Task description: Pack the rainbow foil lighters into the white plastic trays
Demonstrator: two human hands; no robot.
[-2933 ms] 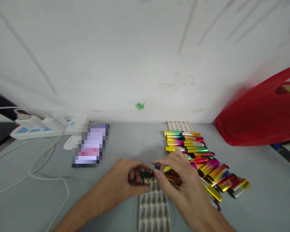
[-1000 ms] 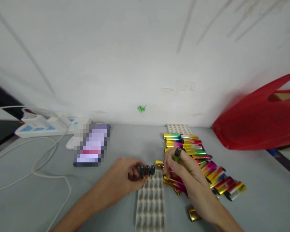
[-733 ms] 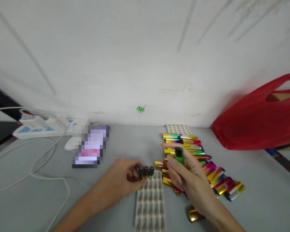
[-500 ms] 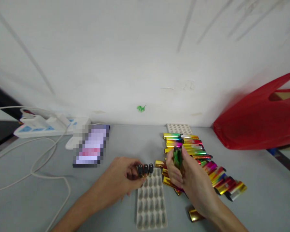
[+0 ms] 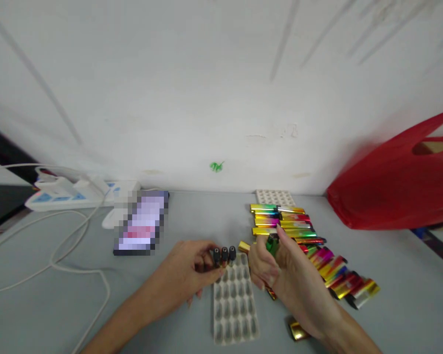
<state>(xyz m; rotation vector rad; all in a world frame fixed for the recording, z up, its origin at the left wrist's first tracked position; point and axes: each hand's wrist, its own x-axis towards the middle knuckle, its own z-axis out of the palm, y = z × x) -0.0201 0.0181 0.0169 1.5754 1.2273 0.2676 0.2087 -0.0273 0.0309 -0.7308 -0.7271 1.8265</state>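
Three black-ended lighters (image 5: 224, 254) stand side by side in my left hand (image 5: 190, 268), closed around their lower parts. They are held over the far left part of a pale slotted tray (image 5: 236, 309). My right hand (image 5: 286, 275) is closed round a green lighter (image 5: 272, 244), mostly hidden by the fingers, with its dark end facing up. Behind and beside that hand lie several shiny lighters (image 5: 297, 232) in gold, red, green and purple. A gold one (image 5: 299, 330) lies apart, partly under my right wrist.
A second slotted tray (image 5: 275, 197) lies by the wall. On the left are a phone (image 5: 142, 223), a white power strip (image 5: 70, 196) and loose white cables (image 5: 77, 270). A red bag (image 5: 395, 191) stands at the right.
My right fingers have curled further over the green lighter, so less of it shows. The pale tray has shifted slightly to the right. My left hand keeps its hold on the three lighters.
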